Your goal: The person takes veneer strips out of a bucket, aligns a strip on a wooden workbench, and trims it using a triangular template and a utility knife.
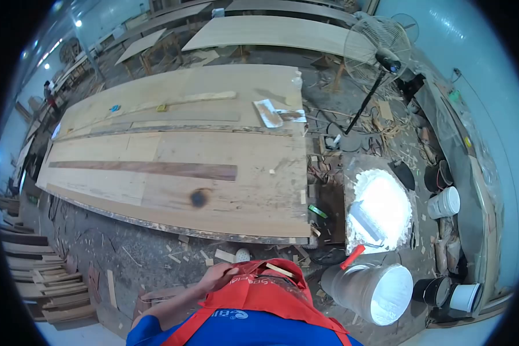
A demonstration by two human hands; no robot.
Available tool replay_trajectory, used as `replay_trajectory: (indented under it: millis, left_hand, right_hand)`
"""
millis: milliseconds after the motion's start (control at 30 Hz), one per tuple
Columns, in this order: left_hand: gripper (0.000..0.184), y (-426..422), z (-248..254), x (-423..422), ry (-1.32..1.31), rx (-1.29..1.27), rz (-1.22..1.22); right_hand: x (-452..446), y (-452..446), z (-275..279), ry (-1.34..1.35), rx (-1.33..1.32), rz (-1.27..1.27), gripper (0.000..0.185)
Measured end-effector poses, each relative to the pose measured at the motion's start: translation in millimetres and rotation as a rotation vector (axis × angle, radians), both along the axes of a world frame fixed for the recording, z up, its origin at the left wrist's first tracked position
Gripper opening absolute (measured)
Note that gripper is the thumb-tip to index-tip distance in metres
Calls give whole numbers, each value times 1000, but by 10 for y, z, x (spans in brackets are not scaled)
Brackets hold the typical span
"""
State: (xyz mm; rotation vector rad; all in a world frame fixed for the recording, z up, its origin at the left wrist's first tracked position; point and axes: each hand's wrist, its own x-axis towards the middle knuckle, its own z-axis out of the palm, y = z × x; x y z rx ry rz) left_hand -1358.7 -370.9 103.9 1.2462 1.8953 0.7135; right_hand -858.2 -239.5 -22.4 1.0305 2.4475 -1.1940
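Observation:
My left hand point(216, 277) is at the upper left edge of the red apron point(254, 294), against the cloth. Its fingertips are partly hidden, so I cannot make out whether they grip it. A light wooden strip point(279, 270) sticks out of the apron's pocket. My right hand is out of view. In front of me lies a large wooden panel point(259, 202) with a dark round spot point(199, 198) and a long brown strip point(144, 168). To the right, a heap of white material point(389, 199) lies on a board, with a flat grey blade point(364, 222) on it and a red handle point(353, 257) beside it.
A large white bucket point(391, 295) stands at the lower right, with smaller buckets point(444, 202) along the wall. A standing fan point(380, 52) is at the back right. Wood scraps litter the floor. Boards point(43, 282) are stacked at the left. A person point(50, 95) is far off.

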Motion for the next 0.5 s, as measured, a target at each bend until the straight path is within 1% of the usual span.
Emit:
replay_trajectory:
  millis: [33, 67, 133, 200, 233, 267, 333, 367, 433, 500]
  left_hand:
    - [36, -75, -40, 82, 20, -49, 96]
    - [36, -161, -43, 166, 23, -45, 91]
    - [33, -419, 72, 346, 118, -186, 156]
    - [33, -688, 272, 594, 65, -269, 207]
    - [32, -1005, 21, 667, 21, -399, 219]
    - [32, -1452, -357, 737, -25, -529, 231]
    - [35, -1930, -512, 935, -220, -363, 196]
    - [35, -1977, -737, 921, -219, -368, 206]
    - [35, -2395, -939, 1079, -229, -391, 213]
    - [35, -2437, -957, 1194, -247, -406, 216]
  right_hand:
    - [96, 38, -20, 7, -1, -2, 29]
    - [204, 86, -30, 11, -4, -2, 29]
    - [415, 153, -52, 16, -18, 5, 29]
    - [610, 248, -80, 19, -38, 28, 29]
    - [685, 332, -98, 22, -44, 43, 29]
    - [754, 417, -115, 25, -50, 59, 29]
    - [849, 549, -146, 31, -70, 92, 29]
    - [878, 579, -162, 35, -82, 107, 29]
    - [929, 638, -179, 39, -105, 137, 29]
    - [978, 716, -167, 34, -118, 166, 29]
